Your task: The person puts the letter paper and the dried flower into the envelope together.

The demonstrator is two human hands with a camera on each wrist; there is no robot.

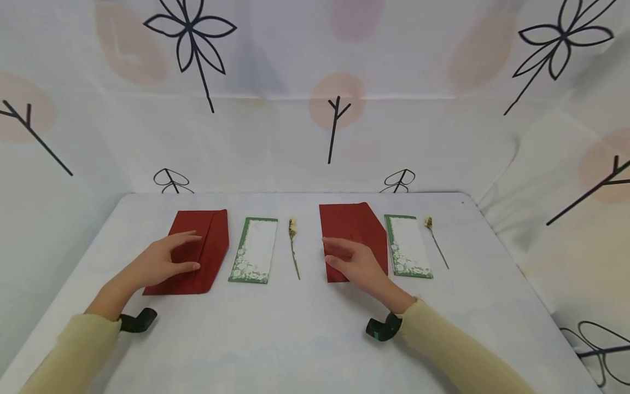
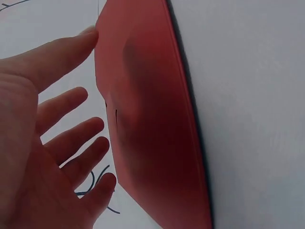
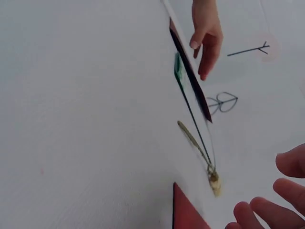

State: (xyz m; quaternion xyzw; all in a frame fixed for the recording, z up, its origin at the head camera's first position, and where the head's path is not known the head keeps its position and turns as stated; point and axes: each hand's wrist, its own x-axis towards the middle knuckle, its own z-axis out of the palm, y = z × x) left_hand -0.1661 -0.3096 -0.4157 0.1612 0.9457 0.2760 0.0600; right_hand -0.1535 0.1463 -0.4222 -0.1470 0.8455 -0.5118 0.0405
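Observation:
Two red envelopes lie on the white table. My left hand (image 1: 166, 258) is over the left envelope (image 1: 215, 246), fingers loosely extended and thumb apart. In the left wrist view nothing sits between the thumb and fingers of that hand (image 2: 52, 119), and a shadow falls on the red paper (image 2: 157, 114). Over the right envelope (image 1: 346, 221) is my right hand (image 1: 356, 262), its fingertips near the left edge and its palm hiding the lower part. The right wrist view catches its relaxed fingers at the lower right, above a red envelope corner (image 3: 186, 212).
Beside the left envelope lie a green-bordered floral card (image 1: 253, 249) and a dried flower stem (image 1: 292, 241). Right of the other envelope are a matching card (image 1: 407, 243) and a second dried flower (image 1: 435, 241). A patterned cloth backdrop (image 1: 275, 142) rises behind the table (image 1: 275, 339).

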